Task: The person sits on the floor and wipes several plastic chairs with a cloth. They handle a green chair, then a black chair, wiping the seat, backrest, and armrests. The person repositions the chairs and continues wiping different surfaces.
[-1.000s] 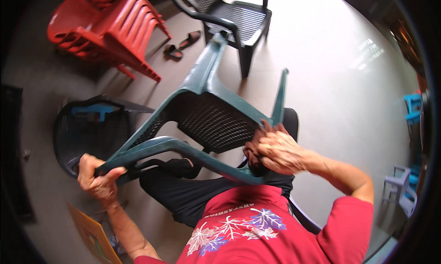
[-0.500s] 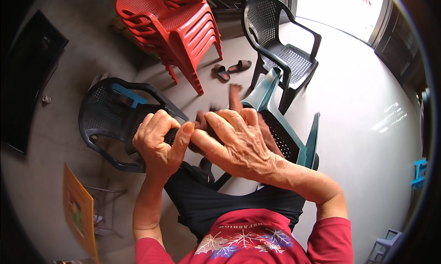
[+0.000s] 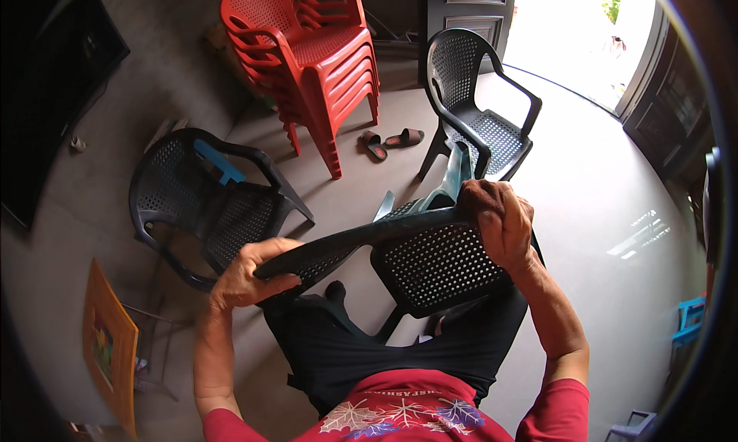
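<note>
A dark green-black plastic chair [image 3: 430, 269] with a perforated panel lies tilted in front of me, over my lap and between my knees. My left hand [image 3: 250, 277] is closed round the left end of its curved edge, thumb below and fingers above. On the right, my right hand [image 3: 507, 230] clutches a brown cloth [image 3: 486, 196], pressed over the right end of that same edge. Part of the cloth is hidden by my fingers. Greenish chair legs [image 3: 453, 177] stick out beyond the edge.
A black armchair [image 3: 246, 219] with a blue object [image 3: 219, 161] on it stands left. Stacked red chairs [image 3: 330, 65] and slippers [image 3: 390, 142] are ahead. Another black armchair [image 3: 496, 138] stands near the open doorway [image 3: 576, 42]. A framed picture [image 3: 111, 350] leans at lower left.
My hands have moved apart: the left to the chair's left end, the right to its right end with the cloth. The chair has turned, its perforated panel now facing me.
</note>
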Motion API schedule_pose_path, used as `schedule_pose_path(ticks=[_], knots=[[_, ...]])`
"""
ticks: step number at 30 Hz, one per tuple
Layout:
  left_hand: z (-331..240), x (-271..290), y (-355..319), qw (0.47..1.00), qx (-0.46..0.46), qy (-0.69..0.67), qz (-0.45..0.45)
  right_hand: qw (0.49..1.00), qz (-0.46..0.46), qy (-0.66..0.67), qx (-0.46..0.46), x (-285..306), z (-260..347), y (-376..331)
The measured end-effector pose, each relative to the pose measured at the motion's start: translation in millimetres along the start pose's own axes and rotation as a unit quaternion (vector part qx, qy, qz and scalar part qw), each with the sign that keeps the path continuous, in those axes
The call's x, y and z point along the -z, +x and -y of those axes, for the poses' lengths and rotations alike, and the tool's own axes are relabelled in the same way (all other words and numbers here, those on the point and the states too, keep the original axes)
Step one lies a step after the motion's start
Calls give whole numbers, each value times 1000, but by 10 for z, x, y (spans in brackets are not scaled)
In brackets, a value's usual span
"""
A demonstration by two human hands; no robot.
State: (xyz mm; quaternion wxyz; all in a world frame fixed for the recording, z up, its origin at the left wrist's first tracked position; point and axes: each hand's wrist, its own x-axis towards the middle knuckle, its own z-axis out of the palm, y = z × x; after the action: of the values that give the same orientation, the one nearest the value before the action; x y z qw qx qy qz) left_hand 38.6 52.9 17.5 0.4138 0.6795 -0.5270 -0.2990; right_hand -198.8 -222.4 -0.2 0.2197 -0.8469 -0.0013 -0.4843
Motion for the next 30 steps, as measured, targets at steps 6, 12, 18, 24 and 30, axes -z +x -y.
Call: schedule_pose_path(ticks=[6,12,18,24,30], knots=[[-297,-327,-248,995,-44,40,-78,995,-46,-33,-79,-15,53,74],[-648,-320,-58,990,-11,55,-126,974,-98,30,-203,-106,-208,252],[-685,-187,256,982,-29,122,-141,968,-108,71,-213,-164,-455,400],[-546,-317,371,977,-27,127,-171,951,-207,-21,-228,-106,-604,269],[319,53,-557,919,15,262,-295,949,-262,19,-175,-297,-205,330]])
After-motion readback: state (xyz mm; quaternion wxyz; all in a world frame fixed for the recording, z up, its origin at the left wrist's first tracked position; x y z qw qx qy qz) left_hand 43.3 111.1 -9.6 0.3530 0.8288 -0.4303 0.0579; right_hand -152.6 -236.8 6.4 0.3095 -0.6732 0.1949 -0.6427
